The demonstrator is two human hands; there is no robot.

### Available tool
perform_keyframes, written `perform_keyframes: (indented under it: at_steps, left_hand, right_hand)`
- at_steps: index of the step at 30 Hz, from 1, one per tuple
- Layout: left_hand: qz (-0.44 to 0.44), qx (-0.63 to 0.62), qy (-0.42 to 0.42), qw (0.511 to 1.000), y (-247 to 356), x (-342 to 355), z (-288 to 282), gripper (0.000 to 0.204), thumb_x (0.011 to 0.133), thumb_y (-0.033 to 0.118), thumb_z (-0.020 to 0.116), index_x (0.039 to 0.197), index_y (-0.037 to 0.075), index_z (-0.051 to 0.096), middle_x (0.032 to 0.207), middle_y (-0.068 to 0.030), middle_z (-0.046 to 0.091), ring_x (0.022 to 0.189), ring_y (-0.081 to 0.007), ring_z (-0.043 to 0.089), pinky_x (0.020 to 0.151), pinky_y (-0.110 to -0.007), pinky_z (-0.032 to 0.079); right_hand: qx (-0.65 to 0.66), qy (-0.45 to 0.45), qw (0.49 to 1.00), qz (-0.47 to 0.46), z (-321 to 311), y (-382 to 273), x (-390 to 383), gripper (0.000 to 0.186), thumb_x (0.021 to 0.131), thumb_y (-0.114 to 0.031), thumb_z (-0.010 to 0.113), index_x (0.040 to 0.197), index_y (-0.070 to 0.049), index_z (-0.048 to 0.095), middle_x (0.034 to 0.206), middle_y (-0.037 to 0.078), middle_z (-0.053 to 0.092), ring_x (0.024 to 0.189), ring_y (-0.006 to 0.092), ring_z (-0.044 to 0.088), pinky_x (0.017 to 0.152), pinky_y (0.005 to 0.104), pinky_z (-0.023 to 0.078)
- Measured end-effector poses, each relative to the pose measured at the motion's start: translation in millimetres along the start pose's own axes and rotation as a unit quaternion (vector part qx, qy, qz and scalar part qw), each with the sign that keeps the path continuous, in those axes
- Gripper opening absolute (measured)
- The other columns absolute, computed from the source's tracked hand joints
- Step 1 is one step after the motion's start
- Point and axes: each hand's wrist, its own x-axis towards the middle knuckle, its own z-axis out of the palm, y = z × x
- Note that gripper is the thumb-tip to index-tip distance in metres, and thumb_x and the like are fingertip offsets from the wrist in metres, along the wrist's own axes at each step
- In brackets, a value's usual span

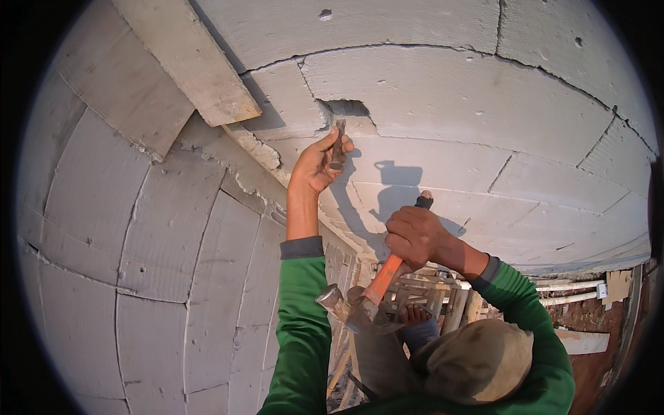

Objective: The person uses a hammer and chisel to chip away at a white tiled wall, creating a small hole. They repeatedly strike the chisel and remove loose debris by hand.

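My left hand [317,164] grips a short, dark metal chisel [337,144], its upper end just below a rough notch [351,109] cut in the grey block wall [443,90]. The fingers are wrapped round the shank. Lower and to the right, my right hand [417,236] is closed round the orange handle of a hammer [382,279]. Its metal head points down and left, well apart from the chisel. A black grip end shows above the fist. Shadows of my arm and head fall on the wall between the two hands.
Two boards [190,59] jut in at the upper left, close to the corner with a second block wall [155,235]. Wooden poles [453,311] stand below, beside a bare foot [413,315]. White pipes [570,285] lie at the lower right above reddish ground [584,318].
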Motion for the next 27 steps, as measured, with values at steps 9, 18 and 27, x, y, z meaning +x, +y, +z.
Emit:
perform_keyframes:
  at_steps: [9,18,27]
  left_hand:
    - [0.016,0.031,0.14,0.99,-1.8,-10.2,51.1,0.035,0.108,0.035,0.054,0.105,0.001,0.059,0.08,-0.0101,0.066,0.059,-0.0157,0.06,0.048,-0.026,0.043]
    - [0.116,0.155,0.232,0.953,-15.8,-7.3,69.8,0.033,0.104,0.028,0.06,0.088,-0.001,0.059,0.061,0.0024,0.047,0.042,-0.0067,0.036,0.037,-0.027,0.022]
    - [0.159,0.162,0.278,0.933,-30.0,-1.1,73.9,0.034,0.105,0.026,0.056,0.087,-0.002,0.062,0.061,0.0013,0.049,0.044,-0.0063,0.038,0.038,-0.027,0.024]
  right_hand:
    - [0.059,-0.04,0.937,0.341,1.6,-8.5,-37.6,0.046,0.092,-0.044,0.073,0.081,-0.003,0.057,0.063,0.016,0.058,0.054,0.0376,0.06,0.05,0.0446,0.048]
    - [0.058,-0.063,0.93,0.357,-2.2,-44.1,-93.0,0.041,0.09,-0.039,0.074,0.081,-0.004,0.055,0.064,0.017,0.057,0.057,0.0391,0.059,0.051,0.0457,0.046]
    - [0.123,0.002,0.889,0.442,-2.6,-63.3,-125.6,0.032,0.094,-0.028,0.069,0.081,-0.002,0.056,0.062,0.02,0.056,0.054,0.0431,0.056,0.051,0.046,0.043]
